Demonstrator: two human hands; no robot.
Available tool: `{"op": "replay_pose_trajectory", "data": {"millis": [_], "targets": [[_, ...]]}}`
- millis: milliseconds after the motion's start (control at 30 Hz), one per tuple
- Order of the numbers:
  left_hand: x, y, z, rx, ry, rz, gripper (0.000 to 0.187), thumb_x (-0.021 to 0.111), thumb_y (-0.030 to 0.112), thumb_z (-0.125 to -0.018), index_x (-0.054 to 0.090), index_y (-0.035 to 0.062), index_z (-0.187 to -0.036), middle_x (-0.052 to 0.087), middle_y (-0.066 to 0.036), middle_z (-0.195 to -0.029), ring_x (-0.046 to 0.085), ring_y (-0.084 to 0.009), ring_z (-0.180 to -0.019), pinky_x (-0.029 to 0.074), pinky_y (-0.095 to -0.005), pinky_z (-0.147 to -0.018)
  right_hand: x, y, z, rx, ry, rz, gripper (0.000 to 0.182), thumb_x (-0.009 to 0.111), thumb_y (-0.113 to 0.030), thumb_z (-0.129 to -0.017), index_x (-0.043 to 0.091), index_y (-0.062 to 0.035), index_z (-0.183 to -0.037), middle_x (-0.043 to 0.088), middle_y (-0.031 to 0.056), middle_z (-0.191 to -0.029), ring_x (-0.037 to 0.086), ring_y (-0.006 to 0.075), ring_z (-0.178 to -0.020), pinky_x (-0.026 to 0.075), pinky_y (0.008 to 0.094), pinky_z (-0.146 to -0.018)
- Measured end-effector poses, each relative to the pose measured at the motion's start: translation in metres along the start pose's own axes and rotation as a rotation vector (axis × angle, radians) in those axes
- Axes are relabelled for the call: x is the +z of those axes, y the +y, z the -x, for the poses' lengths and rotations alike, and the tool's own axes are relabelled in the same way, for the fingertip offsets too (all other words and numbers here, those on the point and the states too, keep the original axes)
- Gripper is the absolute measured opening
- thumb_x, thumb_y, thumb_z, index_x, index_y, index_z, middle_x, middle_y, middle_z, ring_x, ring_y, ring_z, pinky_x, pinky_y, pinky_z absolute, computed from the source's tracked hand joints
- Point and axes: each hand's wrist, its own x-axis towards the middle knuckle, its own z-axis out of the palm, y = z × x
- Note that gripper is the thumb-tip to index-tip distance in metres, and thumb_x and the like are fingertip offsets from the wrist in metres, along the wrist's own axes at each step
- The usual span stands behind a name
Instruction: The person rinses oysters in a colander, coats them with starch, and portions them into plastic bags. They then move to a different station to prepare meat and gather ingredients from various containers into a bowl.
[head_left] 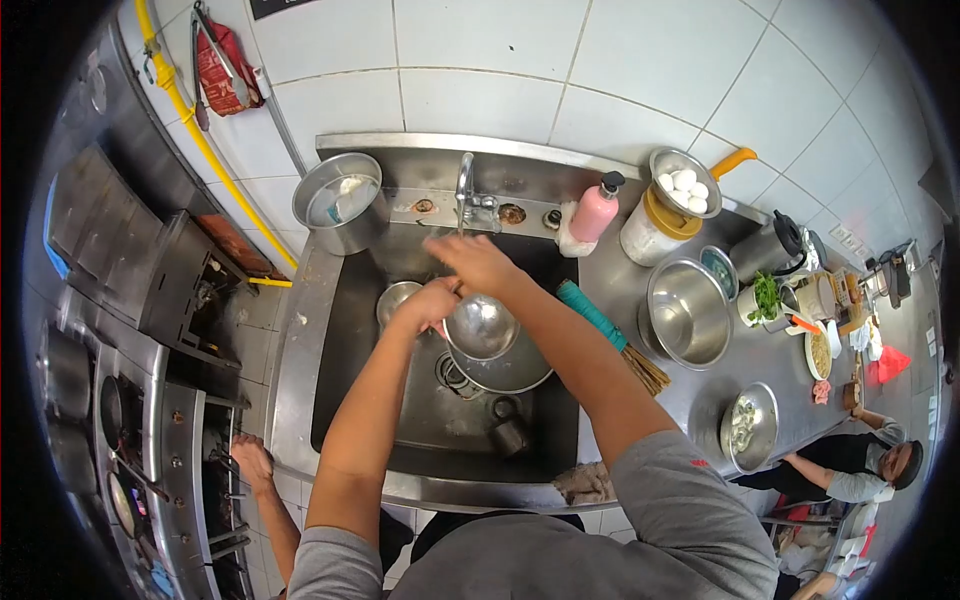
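Metal bowl (482, 328) in left hand (428, 305); right hand (478, 262) outstretched.

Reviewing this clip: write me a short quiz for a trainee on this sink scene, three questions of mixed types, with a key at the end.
1. Which is nearer the faucet, the person's left hand or right hand?
2. True or false: the pump bottle stands outside the sink basin.
3. Multiple choice: what colour is the wrapped handle of the brush at the sink's right edge? (a) red (b) teal (c) yellow

Key:
1. The right hand.
2. True.
3. (b)
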Motion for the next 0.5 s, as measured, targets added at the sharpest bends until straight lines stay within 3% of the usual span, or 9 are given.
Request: {"op": "replay_pose_trajectory", "data": {"millis": [67, 100, 167, 200, 300, 367, 433, 467, 500], "targets": [[0.006, -0.013, -0.020, 0.041, 0.004, -0.093, 0.058, 0.044, -0.006, -0.083, 0.050, 0.0103, -0.139, 0.066, -0.013, -0.105, 0.066, -0.0185, -0.074, 0.052, -0.0308, -0.040, 0.001, 0.009, -0.009, -0.128, -0.210, 0.007, 0.057, 0.077, -0.032, -0.073, 0.063, -0.0145, -0.126, 0.057, 0.0069, -0.131, 0.054, 0.0307, -0.119, 0.042, 0.0481, -0.100], [0.009, 0.017, 0.010, 0.031, 0.061, -0.185, 0.062, 0.042, -0.008, -0.082, 0.050, 0.0120, -0.140, 0.063, -0.013, -0.120, 0.066, -0.0215, -0.094, 0.058, -0.0338, -0.057, 0.003, 0.021, -0.009, 0.037, -0.248, -0.097, 0.057, 0.078, -0.035, -0.072, 0.065, -0.0152, -0.124, 0.062, 0.0067, -0.122, 0.059, 0.0321, -0.111, 0.046, 0.0482, -0.094], [0.011, -0.003, 0.015, 0.260, 0.167, -0.151, 0.065, 0.042, -0.007, -0.082, 0.048, 0.0146, -0.143, 0.062, -0.014, -0.121, 0.066, -0.0223, -0.088, 0.057, -0.0332, -0.052, 0.034, 0.054, 0.014, 0.270, -0.176, -0.315, 0.057, 0.078, -0.045, -0.073, 0.068, -0.0094, -0.117, 0.072, 0.0106, -0.092, 0.069, 0.0319, -0.089, 0.055, 0.0453, -0.075], [0.009, -0.012, 0.013, 0.498, 0.277, -0.120, 0.067, 0.042, -0.007, -0.082, 0.047, 0.0173, -0.145, 0.061, -0.014, -0.122, 0.067, -0.0231, -0.082, 0.056, -0.0326, -0.047, 0.052, 0.064, 0.028, 0.502, -0.148, -0.524, 0.055, 0.078, -0.045, -0.075, 0.069, -0.0075, -0.114, 0.072, 0.0105, -0.090, 0.070, 0.0287, -0.088, 0.056, 0.0433, -0.072], [0.027, -0.024, 0.006, 0.542, 0.389, 0.131, 0.072, 0.039, -0.009, -0.081, 0.047, 0.0221, -0.146, 0.057, -0.013, -0.131, 0.066, -0.0230, -0.087, 0.057, -0.0294, -0.049, 0.086, 0.019, 0.076, 1.088, 0.117, -1.177, 0.050, 0.076, -0.042, -0.081, 0.070, 0.0000, -0.107, 0.071, 0.0136, -0.098, 0.070, 0.0226, -0.089, 0.057, 0.0387, -0.065], [0.038, -0.058, -0.018, 0.573, 0.538, 0.563, 0.062, 0.043, -0.008, -0.085, 0.045, 0.0148, -0.143, 0.058, -0.012, -0.127, 0.066, -0.0232, -0.088, 0.058, -0.0294, -0.051, 0.086, -0.025, 0.086, 1.163, 0.232, -1.780, 0.042, 0.073, -0.030, -0.085, 0.068, 0.0017, -0.112, 0.069, 0.0126, -0.108, 0.068, 0.0227, -0.091, 0.057, 0.0379, -0.068], [0.074, -0.067, -0.028, 0.441, 0.627, 1.131, 0.052, 0.047, -0.005, -0.090, 0.043, 0.0086, -0.139, 0.060, -0.012, -0.123, 0.066, -0.0231, -0.089, 0.058, -0.0300, -0.053, 0.122, -0.033, 0.090, 0.647, 0.211, -1.625, 0.036, 0.068, -0.016, -0.088, 0.064, 0.0010, -0.119, 0.066, 0.0134, -0.111, 0.065, 0.0213, -0.094, 0.056, 0.0360, -0.072], [0.082, -0.068, -0.043, 0.363, 0.742, 0.997, 0.048, 0.058, 0.004, -0.093, 0.039, 0.0100, -0.136, 0.061, -0.011, -0.119, 0.066, -0.0211, -0.089, 0.055, -0.0298, -0.051, 0.101, -0.029, 0.066, 0.950, 0.331, -1.820, 0.047, 0.063, -0.002, -0.084, 0.055, -0.0009, -0.130, 0.065, 0.0122, -0.109, 0.063, 0.0208, -0.097, 0.055, 0.0360, -0.077], [0.078, -0.110, -0.075, 0.332, 0.664, 0.782, 0.057, 0.065, 0.011, -0.092, 0.035, 0.0081, -0.140, 0.062, -0.012, -0.115, 0.065, -0.0197, -0.087, 0.052, -0.0283, -0.048, 0.094, -0.029, 0.055, 0.809, 0.562, -1.704, 0.061, 0.060, 0.004, -0.077, 0.048, -0.0037, -0.136, 0.062, 0.0136, -0.115, 0.063, 0.0213, -0.100, 0.054, 0.0369, -0.080]]}}
